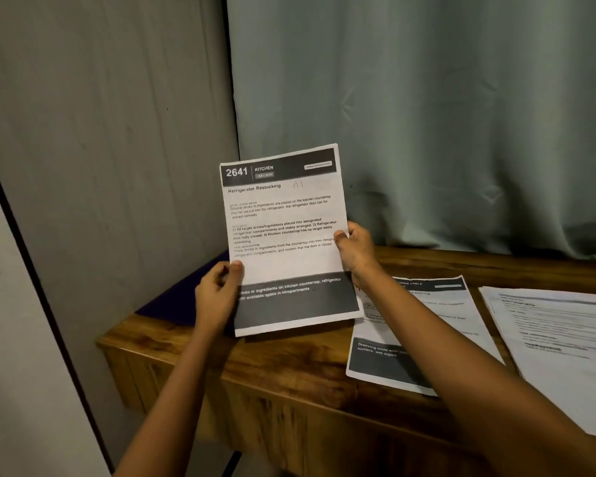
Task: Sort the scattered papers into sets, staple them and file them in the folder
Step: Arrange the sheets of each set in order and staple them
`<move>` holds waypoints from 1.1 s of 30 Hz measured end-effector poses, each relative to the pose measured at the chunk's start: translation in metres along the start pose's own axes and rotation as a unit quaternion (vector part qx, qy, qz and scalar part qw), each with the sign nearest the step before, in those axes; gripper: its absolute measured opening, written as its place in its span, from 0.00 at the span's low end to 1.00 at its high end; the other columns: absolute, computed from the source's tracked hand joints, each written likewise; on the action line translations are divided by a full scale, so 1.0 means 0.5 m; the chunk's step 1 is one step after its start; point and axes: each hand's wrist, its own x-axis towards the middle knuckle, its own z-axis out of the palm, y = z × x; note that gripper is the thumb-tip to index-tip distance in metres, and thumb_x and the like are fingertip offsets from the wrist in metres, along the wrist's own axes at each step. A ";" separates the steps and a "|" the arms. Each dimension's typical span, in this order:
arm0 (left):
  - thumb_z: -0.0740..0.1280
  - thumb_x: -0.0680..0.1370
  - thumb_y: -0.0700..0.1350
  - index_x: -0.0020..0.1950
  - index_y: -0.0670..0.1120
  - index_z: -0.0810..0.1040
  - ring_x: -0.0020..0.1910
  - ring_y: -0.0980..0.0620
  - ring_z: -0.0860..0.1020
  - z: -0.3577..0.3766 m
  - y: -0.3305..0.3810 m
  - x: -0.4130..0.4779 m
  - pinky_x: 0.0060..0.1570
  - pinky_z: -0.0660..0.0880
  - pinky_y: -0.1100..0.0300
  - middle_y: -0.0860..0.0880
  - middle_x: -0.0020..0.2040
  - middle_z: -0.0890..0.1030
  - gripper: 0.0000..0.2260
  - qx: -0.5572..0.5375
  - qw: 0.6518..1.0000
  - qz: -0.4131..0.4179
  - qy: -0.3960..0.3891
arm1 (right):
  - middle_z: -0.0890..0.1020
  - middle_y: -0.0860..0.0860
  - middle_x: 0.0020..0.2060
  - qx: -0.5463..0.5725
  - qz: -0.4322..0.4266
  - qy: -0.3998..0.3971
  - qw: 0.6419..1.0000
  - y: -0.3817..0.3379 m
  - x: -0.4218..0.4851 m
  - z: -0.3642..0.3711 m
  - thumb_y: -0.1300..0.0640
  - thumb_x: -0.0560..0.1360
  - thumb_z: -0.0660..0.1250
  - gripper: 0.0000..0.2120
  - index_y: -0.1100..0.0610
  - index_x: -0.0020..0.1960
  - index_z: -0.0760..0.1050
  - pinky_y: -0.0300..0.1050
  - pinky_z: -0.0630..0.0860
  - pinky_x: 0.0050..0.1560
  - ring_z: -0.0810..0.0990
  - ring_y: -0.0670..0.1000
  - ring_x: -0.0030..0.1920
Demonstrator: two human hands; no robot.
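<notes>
I hold a printed sheet [284, 235] headed "2641 KITCHEN, Refrigerator Restocking" upright above the wooden table's left end. My left hand [217, 294] pinches its lower left edge, thumb on the front. My right hand [356, 251] pinches its right edge about halfway up. Flat on the table to the right lies a second sheet [417, 339] with a dark "Dressing table" band. A further stack of white papers [561, 346] lies at the far right. A dark blue folder [186, 290] lies on the table's back left corner, mostly hidden behind the held sheet and my left hand.
The wooden table [289, 366] stands in a corner, with a grey wall [100, 132] to the left and a grey-green curtain [444, 115] behind. The table's left edge and front edge are close below my forearms. No stapler is in view.
</notes>
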 end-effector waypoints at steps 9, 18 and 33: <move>0.58 0.82 0.43 0.56 0.42 0.75 0.41 0.48 0.84 -0.027 0.133 0.127 0.38 0.82 0.54 0.43 0.47 0.84 0.09 -0.298 0.922 -0.183 -0.164 | 0.79 0.62 0.58 0.049 0.064 -0.081 0.993 -0.001 -0.005 -0.003 0.69 0.79 0.57 0.10 0.63 0.56 0.76 0.51 0.76 0.56 0.80 0.59 0.55; 0.54 0.83 0.48 0.52 0.55 0.84 0.46 0.45 0.84 -0.027 0.101 0.163 0.45 0.79 0.44 0.44 0.50 0.84 0.17 -0.399 0.883 -0.216 -0.120 | 0.78 0.61 0.60 0.052 0.225 -0.209 0.950 0.022 -0.022 -0.019 0.71 0.80 0.55 0.14 0.67 0.63 0.72 0.51 0.77 0.51 0.81 0.56 0.48; 0.61 0.74 0.46 0.62 0.54 0.80 0.49 0.42 0.83 -0.034 0.010 0.120 0.42 0.82 0.45 0.41 0.59 0.80 0.17 -0.472 0.821 -0.265 -0.180 | 0.79 0.64 0.57 0.095 0.206 -0.142 0.963 0.003 0.019 0.048 0.66 0.81 0.56 0.15 0.66 0.67 0.69 0.55 0.74 0.54 0.82 0.59 0.46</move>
